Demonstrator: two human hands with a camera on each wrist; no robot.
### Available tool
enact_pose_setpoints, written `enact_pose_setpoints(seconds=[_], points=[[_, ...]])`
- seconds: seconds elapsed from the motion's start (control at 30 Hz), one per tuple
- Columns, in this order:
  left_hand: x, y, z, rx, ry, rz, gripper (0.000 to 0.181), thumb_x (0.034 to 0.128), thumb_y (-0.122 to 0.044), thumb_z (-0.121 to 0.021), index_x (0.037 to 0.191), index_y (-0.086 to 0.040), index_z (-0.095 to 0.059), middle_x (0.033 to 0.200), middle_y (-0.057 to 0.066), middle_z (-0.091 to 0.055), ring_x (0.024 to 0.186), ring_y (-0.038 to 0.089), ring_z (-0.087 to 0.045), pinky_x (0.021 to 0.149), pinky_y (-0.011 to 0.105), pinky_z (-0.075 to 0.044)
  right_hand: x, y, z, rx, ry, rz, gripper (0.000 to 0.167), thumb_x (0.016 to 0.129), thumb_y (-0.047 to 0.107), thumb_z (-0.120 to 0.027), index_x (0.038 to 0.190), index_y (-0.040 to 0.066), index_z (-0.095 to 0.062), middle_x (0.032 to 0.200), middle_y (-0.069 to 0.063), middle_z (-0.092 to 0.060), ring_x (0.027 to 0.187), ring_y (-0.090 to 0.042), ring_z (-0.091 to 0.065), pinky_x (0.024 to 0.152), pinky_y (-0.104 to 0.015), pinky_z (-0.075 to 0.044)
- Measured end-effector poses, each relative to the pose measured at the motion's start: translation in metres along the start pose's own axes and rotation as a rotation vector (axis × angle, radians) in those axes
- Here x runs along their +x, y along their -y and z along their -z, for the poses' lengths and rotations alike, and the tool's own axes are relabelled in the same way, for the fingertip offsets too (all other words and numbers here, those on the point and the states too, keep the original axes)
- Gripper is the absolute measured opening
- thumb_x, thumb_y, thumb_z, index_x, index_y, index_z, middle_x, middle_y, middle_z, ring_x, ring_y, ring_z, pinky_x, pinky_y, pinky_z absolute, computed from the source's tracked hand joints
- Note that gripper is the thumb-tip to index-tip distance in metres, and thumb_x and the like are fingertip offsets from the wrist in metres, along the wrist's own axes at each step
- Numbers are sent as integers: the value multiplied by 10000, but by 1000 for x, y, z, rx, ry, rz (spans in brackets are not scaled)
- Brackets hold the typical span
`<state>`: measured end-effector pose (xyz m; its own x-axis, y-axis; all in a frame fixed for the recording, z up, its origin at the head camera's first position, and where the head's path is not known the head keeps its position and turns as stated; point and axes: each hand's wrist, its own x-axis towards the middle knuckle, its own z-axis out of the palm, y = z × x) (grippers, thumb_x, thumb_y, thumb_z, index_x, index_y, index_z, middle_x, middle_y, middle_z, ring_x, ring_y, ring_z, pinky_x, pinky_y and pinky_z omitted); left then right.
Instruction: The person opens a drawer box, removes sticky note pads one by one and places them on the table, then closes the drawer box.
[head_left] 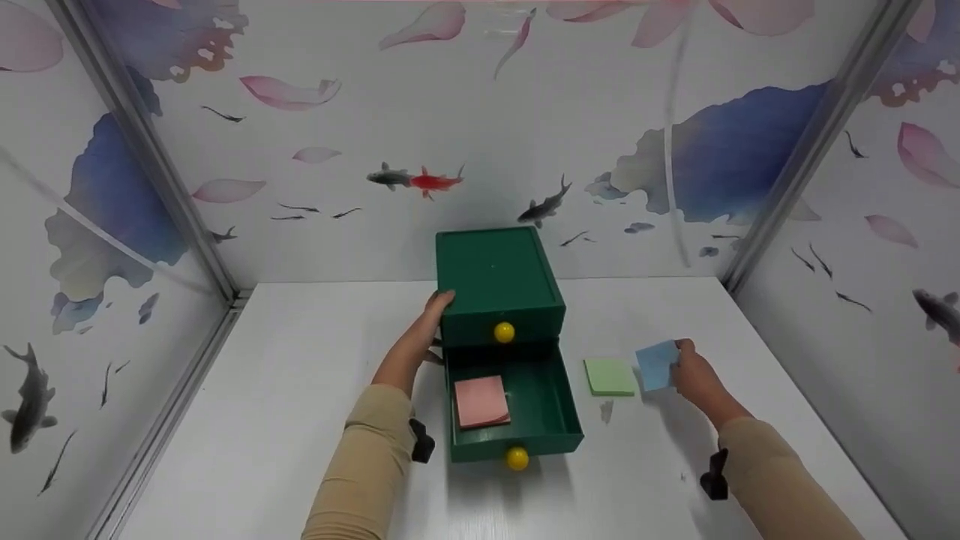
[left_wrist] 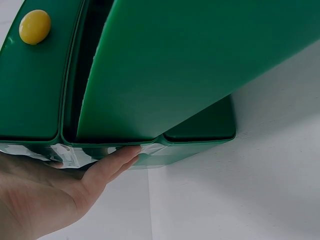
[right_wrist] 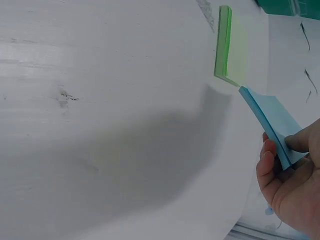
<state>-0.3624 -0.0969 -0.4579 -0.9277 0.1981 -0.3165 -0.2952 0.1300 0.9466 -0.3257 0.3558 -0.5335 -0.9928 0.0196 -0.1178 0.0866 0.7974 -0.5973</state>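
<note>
A green cabinet with yellow knobs has its lower drawer pulled out; a pink note pad lies in the drawer's left part. My left hand rests against the cabinet's left side, thumb at the top edge. In the left wrist view, the straight fingers of that hand touch the cabinet's side beside the extended drawer. My right hand pinches a blue note pad, held tilted above the table in the right wrist view, between thumb and fingers. A green note pad lies right of the drawer.
The white table is bounded by printed panels at the back and both sides, with metal frame strips at the corners. The cabinet stands close to the back panel. A small grey mark shows on the table below the green pad.
</note>
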Motion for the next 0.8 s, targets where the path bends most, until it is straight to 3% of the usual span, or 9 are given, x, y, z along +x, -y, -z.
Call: enact_pose_setpoints(seconds=[0.17,0.37,0.63,0.8], points=[[0,0,-1,-1,-1,1,881,901,-662,-385,1581,-267,12,1567,217,-138,1299,535,-277,947,686,-354,9,-9,-7,-20,34,-56,462,986,-21,-312,1388,-182,-150,1351,-459,-312,1201,-517,-440,866,-505,-480],[1,1,-1,0,-8,12,878,895,-660,-389,1580,-286,13,1570,208,-132,1293,539,-286,931,681,-373,15,-18,-14,-67,41,-56,476,993,1,-288,1408,-192,-156,1408,-436,-276,1322,-529,-285,1062,-577,-292],[3,1,0,8,-6,7,873,893,-661,-383,1580,-292,10,1554,217,-160,1282,534,-305,926,675,-383,18,-22,-16,-189,-98,-26,384,980,-7,-421,1313,-195,-380,1208,-385,-470,1166,-509,-464,969,-561,-405],[4,1,0,2,-10,6,869,894,-659,-393,1580,-295,-5,1554,215,-158,1286,537,-297,930,679,-376,19,-24,-18,-214,-132,-55,369,972,-3,-444,1285,-198,-426,1158,-371,-508,1125,-502,-493,949,-561,-423]])
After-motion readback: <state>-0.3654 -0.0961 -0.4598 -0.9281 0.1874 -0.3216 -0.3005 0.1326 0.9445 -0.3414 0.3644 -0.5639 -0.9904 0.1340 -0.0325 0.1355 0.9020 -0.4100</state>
